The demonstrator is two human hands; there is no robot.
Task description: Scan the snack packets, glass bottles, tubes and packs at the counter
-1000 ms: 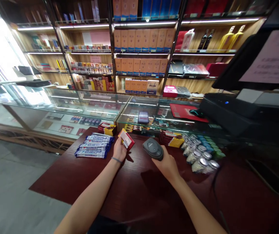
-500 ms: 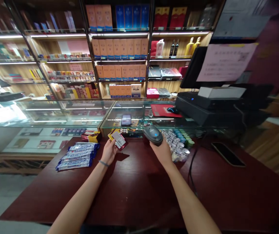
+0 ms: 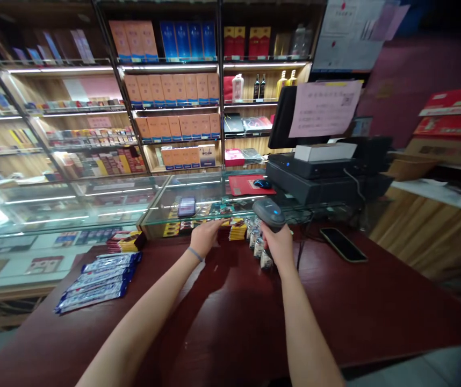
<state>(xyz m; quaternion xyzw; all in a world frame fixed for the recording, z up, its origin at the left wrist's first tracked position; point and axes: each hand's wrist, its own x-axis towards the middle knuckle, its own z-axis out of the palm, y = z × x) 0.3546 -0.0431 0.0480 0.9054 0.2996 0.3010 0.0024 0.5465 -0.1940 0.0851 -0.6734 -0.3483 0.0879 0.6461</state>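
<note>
My right hand (image 3: 279, 243) is closed around a black handheld barcode scanner (image 3: 269, 213) with a small blue light on top. My left hand (image 3: 205, 236), wearing a thin band at the wrist, reaches right over the counter with its fingers stretched out. Their tips are at a stack of yellow and red packets (image 3: 237, 230); the underside of the hand is hidden, and no packet shows in it. Small silver-lidded jars (image 3: 258, 247) stand in a row between the stack and my right hand, which partly covers them.
On the dark red tabletop (image 3: 222, 317) lie blue and white wrapped packs (image 3: 99, 279), another pile of red and yellow packets (image 3: 124, 242) and a phone (image 3: 343, 244). A glass display case (image 3: 153, 215) runs behind. A monitor (image 3: 282, 118) stands at right.
My left hand has moved right to the packet stack, and the red and yellow packet it held is no longer visible in it. The view has turned right; my right hand keeps the scanner.
</note>
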